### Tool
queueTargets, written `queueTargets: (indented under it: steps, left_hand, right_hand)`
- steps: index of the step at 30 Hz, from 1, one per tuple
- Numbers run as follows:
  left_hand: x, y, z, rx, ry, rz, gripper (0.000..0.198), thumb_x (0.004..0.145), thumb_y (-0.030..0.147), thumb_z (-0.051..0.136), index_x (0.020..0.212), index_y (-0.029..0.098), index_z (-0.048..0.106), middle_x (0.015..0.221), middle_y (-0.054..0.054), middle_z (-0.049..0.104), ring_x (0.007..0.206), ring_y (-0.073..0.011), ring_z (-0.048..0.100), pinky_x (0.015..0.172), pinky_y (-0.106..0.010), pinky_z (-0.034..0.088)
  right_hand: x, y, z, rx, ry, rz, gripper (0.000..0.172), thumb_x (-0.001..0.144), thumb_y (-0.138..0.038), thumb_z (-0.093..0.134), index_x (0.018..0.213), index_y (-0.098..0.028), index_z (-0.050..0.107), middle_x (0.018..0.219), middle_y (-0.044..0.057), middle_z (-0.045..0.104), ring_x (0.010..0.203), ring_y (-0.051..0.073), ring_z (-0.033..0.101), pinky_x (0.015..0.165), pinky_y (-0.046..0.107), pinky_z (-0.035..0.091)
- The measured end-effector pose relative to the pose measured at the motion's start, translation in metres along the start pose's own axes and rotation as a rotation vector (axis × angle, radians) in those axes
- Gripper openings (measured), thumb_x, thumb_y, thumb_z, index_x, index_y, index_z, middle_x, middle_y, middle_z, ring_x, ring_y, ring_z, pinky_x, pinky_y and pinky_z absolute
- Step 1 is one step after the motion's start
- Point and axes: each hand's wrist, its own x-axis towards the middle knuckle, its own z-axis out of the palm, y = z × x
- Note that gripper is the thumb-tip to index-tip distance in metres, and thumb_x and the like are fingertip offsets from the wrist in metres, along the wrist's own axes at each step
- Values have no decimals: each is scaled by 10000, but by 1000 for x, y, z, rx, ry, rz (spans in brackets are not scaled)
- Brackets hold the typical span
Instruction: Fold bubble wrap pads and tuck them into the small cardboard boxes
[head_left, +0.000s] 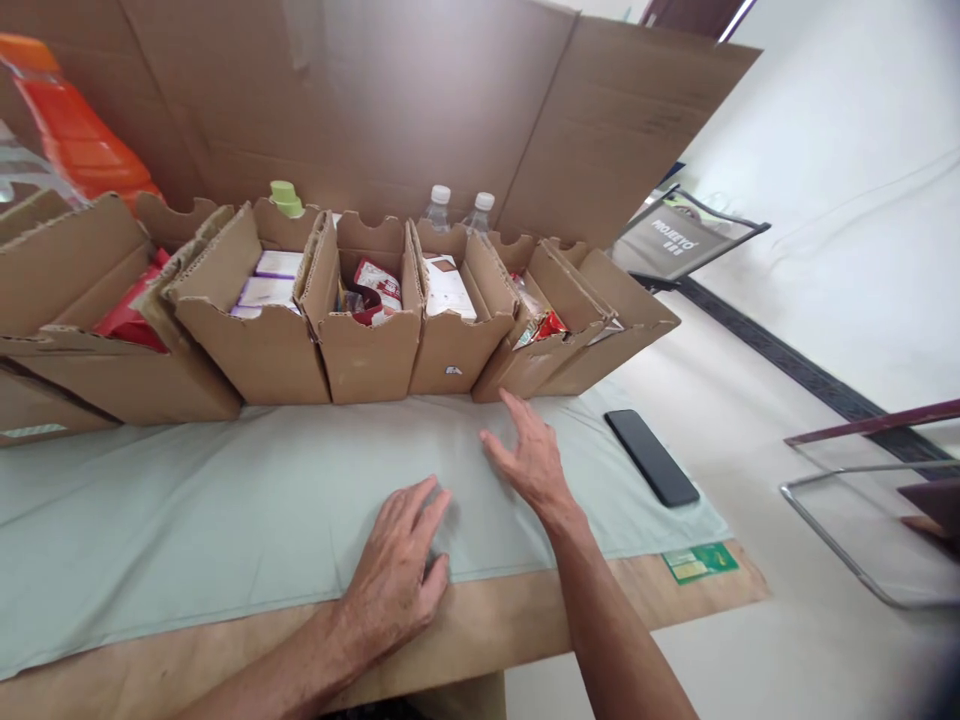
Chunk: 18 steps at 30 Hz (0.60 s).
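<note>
My left hand (401,555) is over the near edge of the pale green cloth (247,520), fingers apart and holding nothing. Further forward, my right hand (529,455) is open too, thumb spread, its fingertips near the foot of a cardboard bin (517,375) with colourful packets inside. A row of such open-topped bins runs across the table. One bin (446,350) contains a white box (448,288). In the bin to its left lies a red and white packet (380,285). Another has white and purple boxes (268,292), and a red packet (135,310) shows further left.
A black phone (651,457) lies on the cloth at right, near a green card (701,563) on the wooden table edge (517,612). Behind the bins rise an orange bottle (90,140), two white-capped bottles (439,208) and a tall cardboard panel (420,90). Chairs (679,240) stand beyond the right side.
</note>
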Motion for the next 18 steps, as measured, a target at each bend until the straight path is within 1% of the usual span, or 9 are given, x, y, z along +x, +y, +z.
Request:
queueTargets:
  steps: [2,4,6,8,9,10,13,15,18]
  left_hand:
    - [-1,0,0,7,-8,9,686,826,95,544,1504,186,498,1577,-184,529,1413,-380,534,1152,-637,473]
    - [-1,-1,1,-2,-10,19,703,814,89,550,1509,175,491,1576,-194,529,1416,-384,535,1152,-642,474]
    - [0,-1,0,-30,7,13,693,816,91,557,1501,173,498,1556,-199,548,1409,-377,548,1154,-636,479]
    - [2,-3,-1,-68,46,-4,651,837,97,556,1482,180,513,1527,-198,575,1393,-358,571,1134,-597,513]
    - [3,-3,-2,-84,76,-16,627,852,99,552,1472,184,519,1517,-197,584,1386,-347,581,1120,-571,531]
    - [5,-4,-4,-96,113,-28,608,865,99,547,1466,188,521,1510,-196,589,1383,-337,587,1110,-550,543]
    - [13,-7,-13,-110,260,-60,588,892,98,530,1471,199,506,1492,-185,598,1380,-321,591,1114,-530,542]
    - [17,-7,-20,-133,342,-105,581,911,115,532,1483,212,491,1486,-172,600,1365,-316,600,1103,-527,549]
    - [21,-5,-30,-210,435,-251,594,937,171,551,1519,240,456,1497,-155,590,1312,-313,625,1025,-503,589]
  right_hand:
    - [2,-13,-14,33,20,-12,462,898,-405,598,1304,-196,670,1258,151,750,1131,314,711,997,528,528]
    - [10,-36,-30,107,74,-42,428,935,-394,578,1312,-209,656,1134,104,775,971,251,737,909,443,564]
    - [28,-63,-42,185,115,-92,486,949,-349,570,1421,-233,587,1024,44,773,847,197,720,825,363,565]
    - [52,-87,-46,196,83,-142,576,941,-288,564,1513,-241,513,906,-2,759,752,173,688,776,326,539]
    - [64,-95,-45,165,50,-158,574,930,-263,566,1502,-234,529,848,-11,749,723,176,674,759,321,520]
    - [75,-101,-42,118,15,-164,523,919,-245,568,1441,-225,589,798,-12,739,704,183,662,742,321,500]
    - [94,-106,-29,-4,-16,-136,246,915,-228,558,1085,-212,736,720,15,718,687,209,648,690,316,446]
    - [88,-104,-26,3,23,-122,192,931,-223,538,972,-217,726,722,19,723,680,205,655,669,305,437]
    - [48,-97,-39,85,97,-183,164,944,-199,542,974,-221,702,758,-2,744,679,177,683,671,282,468]
